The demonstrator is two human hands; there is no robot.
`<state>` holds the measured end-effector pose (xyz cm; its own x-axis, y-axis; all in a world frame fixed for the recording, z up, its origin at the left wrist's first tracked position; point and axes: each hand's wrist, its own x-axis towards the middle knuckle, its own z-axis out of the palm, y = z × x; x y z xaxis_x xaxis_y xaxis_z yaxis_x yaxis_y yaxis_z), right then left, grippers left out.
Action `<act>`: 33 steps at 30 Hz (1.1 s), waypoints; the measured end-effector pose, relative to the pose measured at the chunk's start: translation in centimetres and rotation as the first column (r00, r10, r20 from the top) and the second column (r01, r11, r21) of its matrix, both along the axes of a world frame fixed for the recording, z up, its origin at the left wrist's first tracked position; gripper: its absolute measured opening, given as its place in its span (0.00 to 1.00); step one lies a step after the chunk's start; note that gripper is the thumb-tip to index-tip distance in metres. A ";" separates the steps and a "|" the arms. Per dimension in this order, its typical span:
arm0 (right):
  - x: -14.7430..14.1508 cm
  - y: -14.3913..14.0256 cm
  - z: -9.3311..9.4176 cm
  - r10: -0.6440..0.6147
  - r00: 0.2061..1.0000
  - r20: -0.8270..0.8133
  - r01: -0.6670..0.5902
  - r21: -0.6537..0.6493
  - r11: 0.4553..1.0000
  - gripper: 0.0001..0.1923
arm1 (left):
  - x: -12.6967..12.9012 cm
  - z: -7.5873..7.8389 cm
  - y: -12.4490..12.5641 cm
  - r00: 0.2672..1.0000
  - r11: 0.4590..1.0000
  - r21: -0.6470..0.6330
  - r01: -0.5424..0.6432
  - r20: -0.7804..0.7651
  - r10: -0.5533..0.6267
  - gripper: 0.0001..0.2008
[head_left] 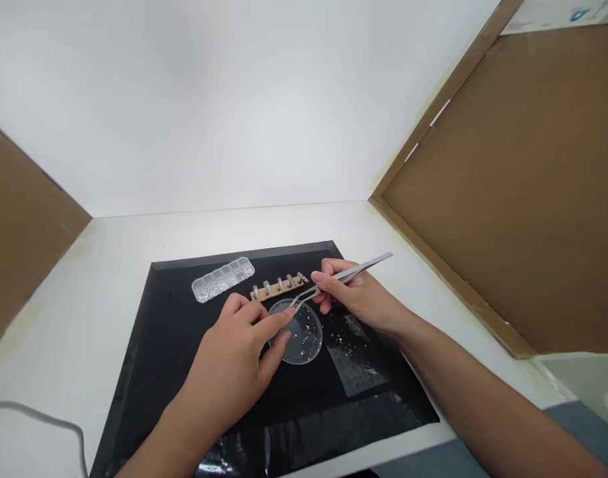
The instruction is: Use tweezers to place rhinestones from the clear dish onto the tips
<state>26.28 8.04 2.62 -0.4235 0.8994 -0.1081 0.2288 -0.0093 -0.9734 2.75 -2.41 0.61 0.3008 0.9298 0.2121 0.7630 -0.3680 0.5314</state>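
One pair of tweezers point(360, 267), slim, silvery and bent near the points, slants across the right of centre, pinched between thumb and fingers of the right of two hands point(356, 292). The left hand point(229, 355), thumb and forefinger parted, reaches over one round clear dish point(295, 350) scattered with tiny bits, too many to count. Just above centre-bottom lie one tan strip point(273, 293) bearing five clear tips and one clear case point(223, 279).

Right hand point(351, 292) holding tweezers point(368, 265), tips beside left hand point(229, 352), dish point(295, 355) below, strip point(273, 291) at dish's eleven o'clock, case point(223, 279) at ten, film point(356, 378) at four.
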 end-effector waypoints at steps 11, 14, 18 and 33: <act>0.1 0.2 -0.4 0.016 0.999 0.030 -0.017 0.048 0.999 0.26 | 0.1 0.2 0.0 1.000 1.000 -0.024 -0.011 0.009 0.011 0.13; 0.3 0.2 -0.3 0.019 0.997 0.070 -0.029 0.146 0.989 0.24 | 0.1 0.4 0.0 1.000 0.999 -0.035 -0.015 -0.025 0.014 0.13; 0.8 0.2 0.1 0.132 0.976 0.175 -0.179 0.288 0.941 0.17 | -0.1 0.6 0.0 0.996 0.998 -0.056 -0.038 -0.081 0.033 0.14; 1.3 0.0 0.3 0.272 0.907 0.321 -0.389 0.393 0.833 0.09 | -0.6 0.4 -0.1 0.988 0.980 -0.183 -0.075 -0.150 0.047 0.12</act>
<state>27.62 8.05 2.92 -0.7166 0.6863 0.1242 0.3672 0.5227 -0.7694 2.15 -2.55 0.97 0.2569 0.9664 -0.0095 0.8544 -0.2226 0.4696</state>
